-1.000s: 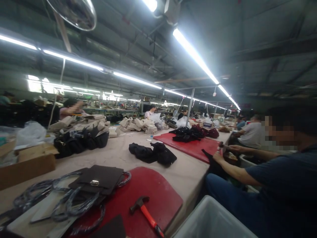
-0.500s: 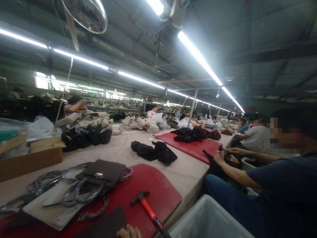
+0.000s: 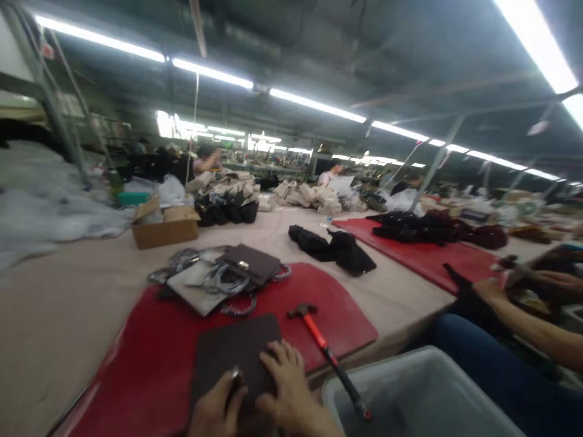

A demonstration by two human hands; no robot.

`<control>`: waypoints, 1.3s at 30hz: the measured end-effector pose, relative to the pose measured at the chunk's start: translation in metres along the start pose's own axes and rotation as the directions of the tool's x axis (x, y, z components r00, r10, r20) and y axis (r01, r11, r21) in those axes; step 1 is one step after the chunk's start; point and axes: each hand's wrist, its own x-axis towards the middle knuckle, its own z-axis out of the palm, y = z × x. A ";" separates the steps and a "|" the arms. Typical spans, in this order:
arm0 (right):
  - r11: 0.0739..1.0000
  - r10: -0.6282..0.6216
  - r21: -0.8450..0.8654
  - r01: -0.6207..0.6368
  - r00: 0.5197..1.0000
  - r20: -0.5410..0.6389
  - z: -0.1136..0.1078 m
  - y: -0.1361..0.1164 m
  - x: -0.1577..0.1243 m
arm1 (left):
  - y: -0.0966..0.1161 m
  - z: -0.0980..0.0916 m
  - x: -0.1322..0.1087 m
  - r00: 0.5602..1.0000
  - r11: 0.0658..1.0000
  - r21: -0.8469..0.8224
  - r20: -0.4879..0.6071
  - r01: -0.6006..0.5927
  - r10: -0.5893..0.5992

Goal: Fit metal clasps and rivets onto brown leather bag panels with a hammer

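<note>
A dark brown flat panel lies on the red mat right in front of me. At its lower part my left hand pinches a small shiny metal piece between thumb and finger. My right hand rests on the panel's right side with its fingers spread and nothing held. Just right of it, a claw hammer with a red and black handle lies across the mat edge, its handle end reaching over a grey bin. Behind the panel are brown bag pieces with a metal clasp, beside wrapped ring handles.
A grey bin stands against the table edge at right. Black bags lie behind the mat, and a cardboard box stands at left. At right a co-worker's arm works over dark material.
My view has swung left and down. Both hands now show over the brown panel, where before only some fingers showed at the bottom edge. The hammer lies as before.
</note>
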 end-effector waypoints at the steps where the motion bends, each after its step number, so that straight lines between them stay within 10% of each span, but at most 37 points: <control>1: 0.999 0.022 -0.031 -0.021 0.999 0.027 -0.010 -0.007 -0.001 | -0.005 -0.001 -0.003 0.997 1.000 -0.019 0.070 -0.023 0.025; 7: 0.991 0.008 0.130 -0.019 0.996 0.089 -0.010 -0.010 0.012 | -0.021 -0.005 -0.003 0.972 0.998 0.018 0.229 0.054 -0.057; 39: 0.963 -0.219 0.156 0.219 0.976 -0.014 -0.017 -0.012 0.026 | -0.020 -0.012 0.000 0.973 0.990 -0.071 0.189 -0.123 0.135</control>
